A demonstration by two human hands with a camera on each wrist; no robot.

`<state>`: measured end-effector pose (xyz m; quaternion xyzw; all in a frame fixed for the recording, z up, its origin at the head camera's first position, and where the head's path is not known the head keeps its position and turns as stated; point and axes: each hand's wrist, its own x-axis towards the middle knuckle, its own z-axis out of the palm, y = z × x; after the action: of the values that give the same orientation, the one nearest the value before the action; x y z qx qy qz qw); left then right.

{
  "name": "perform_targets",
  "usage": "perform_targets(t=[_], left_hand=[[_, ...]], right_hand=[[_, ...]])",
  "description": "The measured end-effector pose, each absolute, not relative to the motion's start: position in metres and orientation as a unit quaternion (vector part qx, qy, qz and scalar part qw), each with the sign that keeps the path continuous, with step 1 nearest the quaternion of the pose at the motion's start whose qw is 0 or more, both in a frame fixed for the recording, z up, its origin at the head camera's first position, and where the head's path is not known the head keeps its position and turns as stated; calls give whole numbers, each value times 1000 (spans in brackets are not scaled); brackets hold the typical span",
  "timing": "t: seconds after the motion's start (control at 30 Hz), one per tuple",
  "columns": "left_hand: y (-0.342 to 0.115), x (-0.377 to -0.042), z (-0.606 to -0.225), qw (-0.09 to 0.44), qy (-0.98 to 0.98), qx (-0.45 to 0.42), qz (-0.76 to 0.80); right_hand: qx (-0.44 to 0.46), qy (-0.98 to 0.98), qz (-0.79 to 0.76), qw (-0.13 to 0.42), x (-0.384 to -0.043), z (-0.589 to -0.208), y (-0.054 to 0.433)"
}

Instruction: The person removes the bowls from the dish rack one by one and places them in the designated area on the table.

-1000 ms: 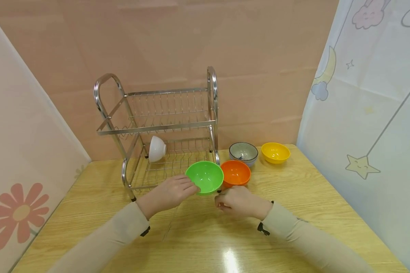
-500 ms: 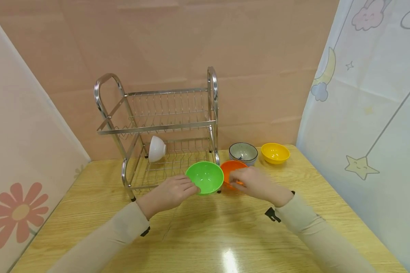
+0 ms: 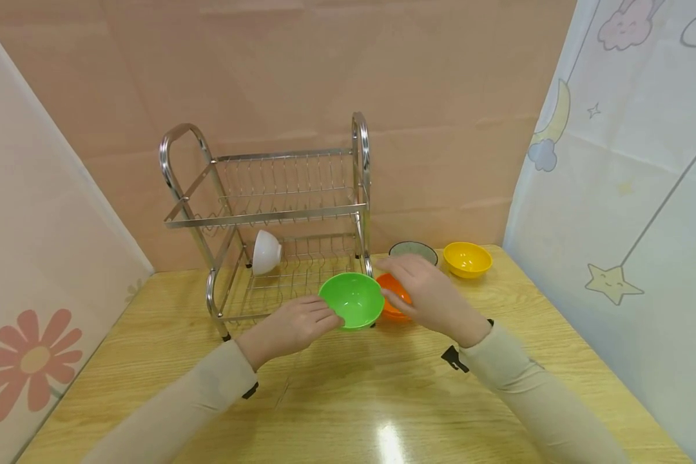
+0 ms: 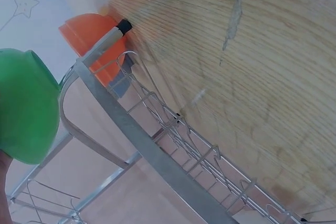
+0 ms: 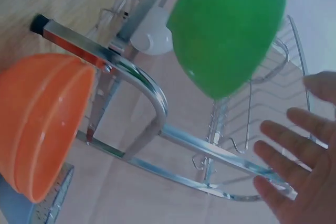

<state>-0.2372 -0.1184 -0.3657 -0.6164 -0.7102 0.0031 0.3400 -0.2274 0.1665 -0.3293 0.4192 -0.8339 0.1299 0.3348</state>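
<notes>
My left hand [image 3: 296, 324] grips the near left rim of a bright green bowl [image 3: 354, 299], held up in front of the dish rack's lower right corner. In the right wrist view, the green bowl [image 5: 228, 30] shows its outside, well above the table. My right hand [image 3: 432, 296] is at the bowl's right side and holds nothing. Its spread fingers [image 5: 294, 142] are apart from the bowl in the right wrist view. Behind and under that hand sits an orange bowl [image 3: 391, 290], partly covered; a double edge shows on the orange bowl [image 5: 44, 124] up close.
A two-tier metal dish rack [image 3: 267, 214] stands at the back left, with a white bowl [image 3: 266, 252] on its side on the lower tier. Behind my right hand is a grey bowl with a dark rim [image 3: 413, 247]. A yellow bowl [image 3: 467, 260] stands farther right.
My right hand has moved from below the orange bowl, out to the right, then up beside the green bowl, its fingers opening. The green bowl has shifted slightly right in my left hand.
</notes>
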Motion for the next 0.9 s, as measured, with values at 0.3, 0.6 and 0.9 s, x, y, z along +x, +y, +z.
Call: perform_targets(t=[0.3, 0.6, 0.9], left_hand=[[-116, -238, -364, 333, -709, -621, 11], [-115, -236, -361, 331, -709, -622, 22], [-113, -236, -361, 334, -698, -633, 21]], right_hand=[[508, -815, 96, 262, -226, -346, 156], [558, -791, 87, 234, -229, -359, 152], [578, -774, 60, 252, -233, -365, 149]])
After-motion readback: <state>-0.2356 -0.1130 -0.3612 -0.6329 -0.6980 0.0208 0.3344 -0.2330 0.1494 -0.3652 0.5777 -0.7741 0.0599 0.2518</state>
